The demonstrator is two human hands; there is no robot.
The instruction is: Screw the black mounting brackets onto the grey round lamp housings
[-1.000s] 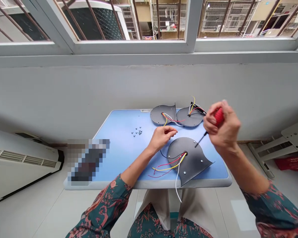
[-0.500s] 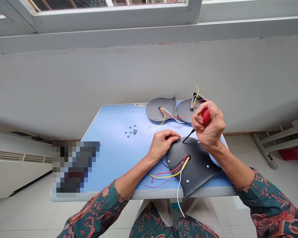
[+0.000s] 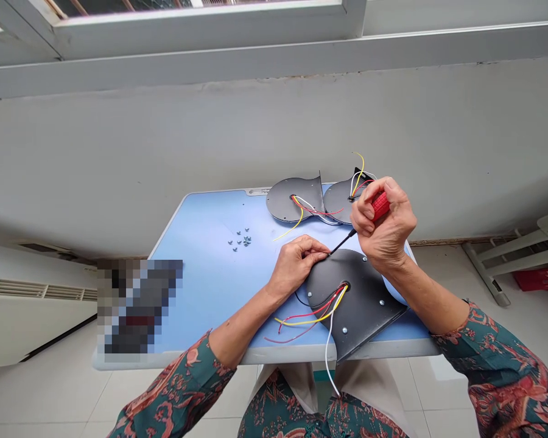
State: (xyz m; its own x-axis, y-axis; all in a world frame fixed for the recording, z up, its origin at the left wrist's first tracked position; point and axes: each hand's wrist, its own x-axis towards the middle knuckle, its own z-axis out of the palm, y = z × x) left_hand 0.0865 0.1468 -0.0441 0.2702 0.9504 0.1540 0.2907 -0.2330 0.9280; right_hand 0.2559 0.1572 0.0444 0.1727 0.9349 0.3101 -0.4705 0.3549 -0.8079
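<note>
A black metal plate (image 3: 360, 292), rounded at one end with a folded straight edge at the other, lies near the table's front edge. Several silver screws sit in it, and red, yellow, white and black wires (image 3: 310, 322) come out of its central hole. My left hand (image 3: 296, 261) pinches a small screw at the plate's far left rim, mostly hidden by the fingertips. My right hand (image 3: 384, 225) is wrapped round the red handle of a screwdriver (image 3: 342, 243). The screwdriver slants down to the left, its tip at my left fingertips.
Two similar black units (image 3: 295, 210) with wires lie at the table's back. Loose screws (image 3: 244, 239) are scattered on the blue table (image 3: 219, 292) to the left. A blurred dark object (image 3: 148, 307) lies at the left edge. The wall (image 3: 187, 134) stands behind the table.
The screwdriver's tip has moved left, from the plate's surface to the rim by my left fingertips. My left hand keeps its place and its pinch.
</note>
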